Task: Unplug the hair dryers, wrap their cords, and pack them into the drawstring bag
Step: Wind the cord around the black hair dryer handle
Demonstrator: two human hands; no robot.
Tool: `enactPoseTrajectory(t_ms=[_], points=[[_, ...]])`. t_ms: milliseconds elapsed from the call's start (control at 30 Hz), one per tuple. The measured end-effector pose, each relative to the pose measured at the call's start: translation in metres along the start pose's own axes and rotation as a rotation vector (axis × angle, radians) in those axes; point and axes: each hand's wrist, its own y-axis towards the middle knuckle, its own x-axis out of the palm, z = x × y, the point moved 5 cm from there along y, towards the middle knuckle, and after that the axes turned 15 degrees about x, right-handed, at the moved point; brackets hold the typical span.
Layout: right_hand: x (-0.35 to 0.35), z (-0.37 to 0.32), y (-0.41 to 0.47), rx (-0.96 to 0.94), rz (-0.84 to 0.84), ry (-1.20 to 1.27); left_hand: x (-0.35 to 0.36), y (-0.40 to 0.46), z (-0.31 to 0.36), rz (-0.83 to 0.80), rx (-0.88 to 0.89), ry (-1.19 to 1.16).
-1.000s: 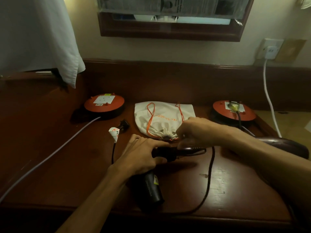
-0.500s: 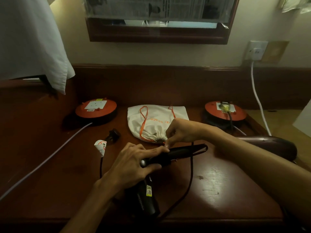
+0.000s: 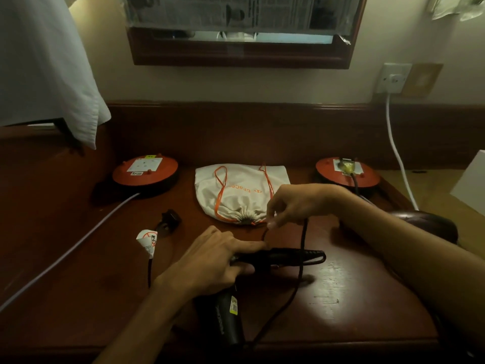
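Hands wrap a black hair dryer's cord in front of a drawstring bag

Left hand grips the hair dryer on the surface, just before the cinched bag; right hand, fingers pinched, holds the cord beside it.

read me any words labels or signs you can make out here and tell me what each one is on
"trace...", orange, upside down, partly hidden: on the drawstring bag.
Red prohibition sign, small print unreadable: tag on the cord.
Yellow sticker on the black hair dryer: blurred.
Labels on the left reel: unreadable.
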Motion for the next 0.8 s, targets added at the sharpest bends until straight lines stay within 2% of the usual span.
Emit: enactPoseTrajectory(t_ms=[133, 300, 400, 500, 633, 700, 800], points=[[-0.012, 0.021, -0.024, 0.110, -0.087, 0.320, -0.011, -0.009, -0.014, 0.076, -0.049, -0.009], [-0.002, 0.031, -0.017, 0.091, -0.021, 0.587, -0.010, -0.011, -0.013, 0.102, -0.027, -0.090], [-0.003, 0.043, -0.007, 0.011, -0.037, 0.442, -0.014, -0.019, -0.011, 0.153, 0.011, -0.164], [0.014, 0.049, 0.010, -0.004, -0.035, 0.406, -0.015, -0.028, -0.011, 0.200, 0.003, -0.257], [0.057, 0.030, 0.025, -0.228, 0.131, 0.278, -0.016, -0.035, -0.026, 0.324, -0.080, -0.381], [0.070, 0.025, 0.021, -0.237, 0.222, 0.334, -0.017, -0.039, -0.034, 0.356, -0.137, -0.369], [0.089, 0.012, 0.009, -0.293, 0.301, 0.265, -0.019, -0.042, -0.042, 0.388, -0.196, -0.312]])
